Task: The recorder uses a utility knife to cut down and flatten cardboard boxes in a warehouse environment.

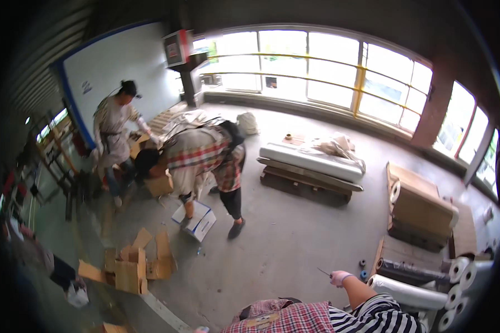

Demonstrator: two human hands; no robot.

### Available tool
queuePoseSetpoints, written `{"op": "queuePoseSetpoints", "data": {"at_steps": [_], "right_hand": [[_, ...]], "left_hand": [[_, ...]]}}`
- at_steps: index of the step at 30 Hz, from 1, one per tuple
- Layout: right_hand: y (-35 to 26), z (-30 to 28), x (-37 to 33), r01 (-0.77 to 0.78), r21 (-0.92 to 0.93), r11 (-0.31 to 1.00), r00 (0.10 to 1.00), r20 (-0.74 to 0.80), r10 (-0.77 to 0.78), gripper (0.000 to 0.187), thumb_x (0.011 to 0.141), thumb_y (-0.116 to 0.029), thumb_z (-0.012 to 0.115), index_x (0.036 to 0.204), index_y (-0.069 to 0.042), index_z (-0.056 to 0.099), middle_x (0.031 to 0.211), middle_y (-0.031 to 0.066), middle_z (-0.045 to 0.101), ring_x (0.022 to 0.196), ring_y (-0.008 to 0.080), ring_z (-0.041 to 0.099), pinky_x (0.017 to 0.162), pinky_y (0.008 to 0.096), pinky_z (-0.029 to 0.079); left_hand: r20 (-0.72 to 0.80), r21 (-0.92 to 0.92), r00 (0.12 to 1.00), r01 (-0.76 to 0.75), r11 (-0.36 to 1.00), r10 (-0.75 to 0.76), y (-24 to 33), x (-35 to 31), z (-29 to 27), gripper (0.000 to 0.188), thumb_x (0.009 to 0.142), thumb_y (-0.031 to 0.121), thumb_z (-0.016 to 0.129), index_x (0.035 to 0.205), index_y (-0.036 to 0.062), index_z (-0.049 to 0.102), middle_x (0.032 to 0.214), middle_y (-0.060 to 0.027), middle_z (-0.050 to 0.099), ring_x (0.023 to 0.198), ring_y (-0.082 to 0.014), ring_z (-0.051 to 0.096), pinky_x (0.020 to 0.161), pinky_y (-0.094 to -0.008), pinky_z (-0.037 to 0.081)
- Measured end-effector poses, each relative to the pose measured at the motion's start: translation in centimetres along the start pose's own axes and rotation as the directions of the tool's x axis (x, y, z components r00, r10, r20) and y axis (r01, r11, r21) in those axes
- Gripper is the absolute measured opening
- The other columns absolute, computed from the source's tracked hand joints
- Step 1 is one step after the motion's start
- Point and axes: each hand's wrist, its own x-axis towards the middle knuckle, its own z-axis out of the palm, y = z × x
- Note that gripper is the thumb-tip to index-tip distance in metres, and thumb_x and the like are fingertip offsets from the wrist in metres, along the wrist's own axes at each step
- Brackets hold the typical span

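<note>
My right hand point(341, 278) reaches out at the lower right, below a black-and-white striped sleeve. It wears a pale glove and is closed round a thin, dark, pointed tool point(323, 272), whose exact kind is too small to make out. Two small rolls, one dark point(362, 262) and one blue point(364, 275), stand on the floor just beyond that hand. Of my left hand point(202, 329), only a small pale patch seems to show at the bottom edge; its fingers cannot be made out. A red checked apron point(286, 319) covers my front.
Wrapped film rolls point(408, 291) lie to the right, with a stack of cardboard point(422, 205) behind. A pallet point(305, 183) carries a long white roll. Opened cartons point(129, 269) lie left. One person point(200, 155) bends over a white-blue box point(197, 221); another point(114, 127) stands behind.
</note>
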Motion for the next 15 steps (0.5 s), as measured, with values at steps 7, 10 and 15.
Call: {"op": "queuePoseSetpoints", "data": {"at_steps": [7,10,15], "right_hand": [[1.2,-3.6,1.5,0.225,0.113,0.968,0.974,0.005,-0.227,0.040,0.084,-0.020,0.051,0.121,-0.008,0.059,0.100,0.0136,0.069,0.085,0.0276,0.068,0.070,0.0401,0.054],[4.7,-4.0,1.9,0.135,0.265,0.955,0.982,0.093,-0.165,0.043,0.083,-0.017,0.051,0.124,-0.008,0.058,0.104,0.0139,0.069,0.086,0.0275,0.068,0.071,0.0409,0.054],[13.2,-2.0,7.9,-0.086,0.337,0.938,0.987,0.159,0.033,0.037,0.084,-0.016,0.049,0.118,-0.007,0.061,0.102,0.0143,0.069,0.083,0.0277,0.068,0.070,0.0408,0.054]], "left_hand": [[0.085,0.050,0.991,-0.106,0.993,0.102,12.0,0.2,8.3,0.053,0.087,0.033,0.067,0.127,0.0003,0.057,0.124,-0.0179,0.062,0.118,-0.0255,0.058,0.101,-0.0344,0.044],[0.089,0.074,0.986,-0.146,0.986,0.140,16.6,4.2,9.3,0.053,0.087,0.033,0.067,0.127,0.0003,0.057,0.124,-0.0177,0.063,0.117,-0.0253,0.058,0.102,-0.0344,0.044],[0.102,0.121,0.976,-0.202,0.972,0.190,22.3,16.0,8.4,0.052,0.087,0.034,0.066,0.126,0.0004,0.058,0.122,-0.0171,0.064,0.115,-0.0254,0.059,0.101,-0.0344,0.044]]}}
